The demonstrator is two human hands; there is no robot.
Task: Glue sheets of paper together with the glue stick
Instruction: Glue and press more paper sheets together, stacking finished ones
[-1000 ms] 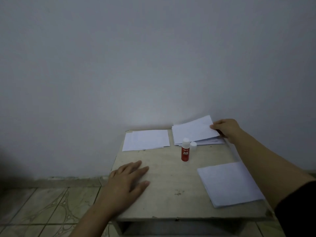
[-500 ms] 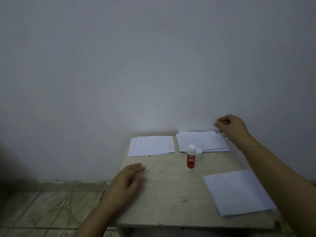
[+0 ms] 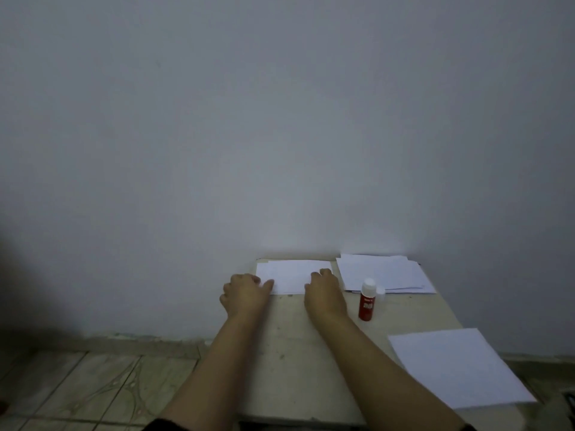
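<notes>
Small table point(image 3: 298, 353) against bare wall: left hand point(image 3: 244, 295) and right hand point(image 3: 323, 293) rest on far-left paper stack point(image 3: 292, 275), fingers curled, apparently gripping edges. Glue stick point(image 3: 367, 301) upright just right of right hand.

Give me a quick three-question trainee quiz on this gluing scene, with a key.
1. True or false: the glue stick stands upright on the table.
2. Which paper do the left hand and right hand touch? A) far-left stack B) far-right stack C) near-right sheet
3. Fill in: the glue stick's body is ____.

Key: 1 true; 2 A; 3 red.
</notes>
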